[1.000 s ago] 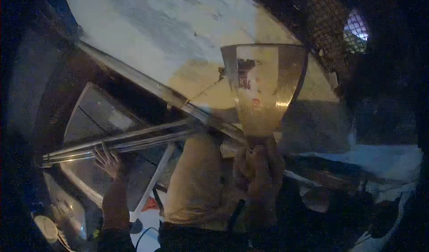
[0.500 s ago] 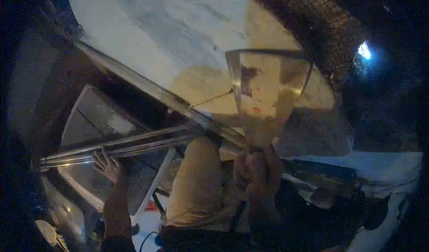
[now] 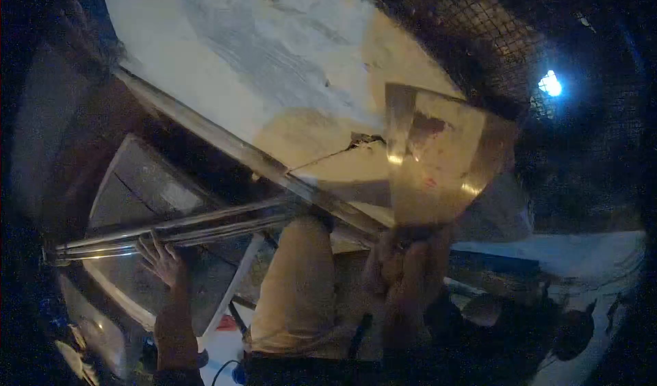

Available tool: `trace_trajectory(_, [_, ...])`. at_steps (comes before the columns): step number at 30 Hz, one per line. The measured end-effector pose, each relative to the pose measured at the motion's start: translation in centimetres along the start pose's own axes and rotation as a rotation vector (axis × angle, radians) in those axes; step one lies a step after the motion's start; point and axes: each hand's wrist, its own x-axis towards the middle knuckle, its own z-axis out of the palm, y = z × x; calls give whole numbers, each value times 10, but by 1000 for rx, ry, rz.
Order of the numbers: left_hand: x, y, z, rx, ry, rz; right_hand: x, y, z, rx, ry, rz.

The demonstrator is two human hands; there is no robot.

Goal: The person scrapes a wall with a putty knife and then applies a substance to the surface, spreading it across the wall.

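My right hand (image 3: 409, 271) grips the handle of a wide metal plastering blade (image 3: 441, 159). The blade is raised against a pale plastered surface (image 3: 274, 57) and tilts to the right, next to a crack (image 3: 349, 146) in the plaster. My left hand (image 3: 161, 260) reaches up, its fingers hooked over a pair of metal rails (image 3: 185, 225) that run across the lower left. The light is dim and details are hard to make out.
A long metal strip (image 3: 226, 139) edges the plastered surface. Dark mesh netting (image 3: 506, 37) hangs at the upper right, with a bright light (image 3: 549, 83) behind it. Beige cloth (image 3: 294, 290) lies between my arms. A grey panel (image 3: 147, 187) sits behind the rails.
The blade has shifted right and tilted clockwise, and my right hand moved right with it. My left hand stays on the rails. The view turned slightly.
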Motion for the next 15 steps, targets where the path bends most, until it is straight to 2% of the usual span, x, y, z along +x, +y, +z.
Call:
trace_trajectory(8, [-1, 1, 4, -44, 29, -1, -10, 33, 9, 19, 23, 200])
trace_trajectory(15, [-4, 3, 1, -52, 36, 13, -1, 77, 29, 292, 89, 300])
